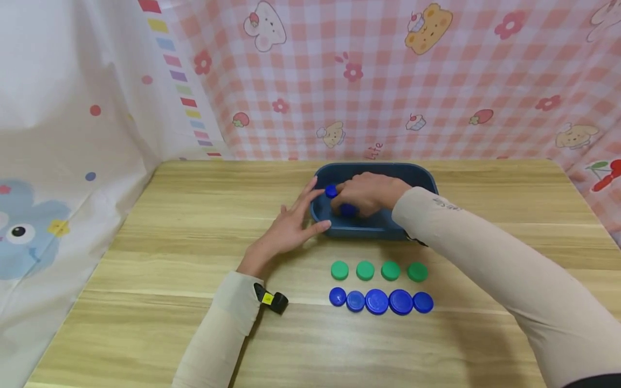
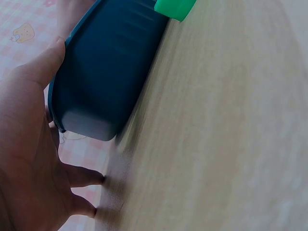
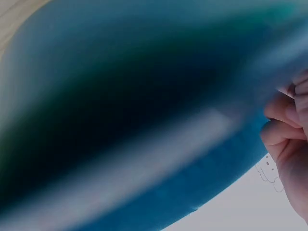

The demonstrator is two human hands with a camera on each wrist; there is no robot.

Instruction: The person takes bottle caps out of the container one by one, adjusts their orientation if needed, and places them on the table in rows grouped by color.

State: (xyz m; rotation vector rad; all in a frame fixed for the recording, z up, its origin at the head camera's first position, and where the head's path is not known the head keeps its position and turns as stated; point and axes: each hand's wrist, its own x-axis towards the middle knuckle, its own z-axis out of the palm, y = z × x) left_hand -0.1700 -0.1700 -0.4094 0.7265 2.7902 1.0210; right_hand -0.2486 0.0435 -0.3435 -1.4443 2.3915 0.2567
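A dark blue plastic basin (image 1: 373,233) stands near the table's far edge. My left hand (image 1: 288,229) touches its left end, fingers spread and mostly straight; in the left wrist view its thumb (image 2: 57,48) lies against the rim. Inside the basin, my right hand (image 1: 368,193) has curled fingers around a dark blue bottle cap (image 1: 348,210). Another blue bottle cap (image 1: 331,191) sits just left of those fingers. In the right wrist view the basin wall (image 3: 211,192) is blurred, and the held cap does not show.
In front of the basin lies a row of several green bottle caps (image 1: 365,270). Nearer me is a row of several blue bottle caps (image 1: 377,302) of different sizes. A pink checked curtain (image 1: 310,97) hangs behind the wooden table (image 1: 194,231).
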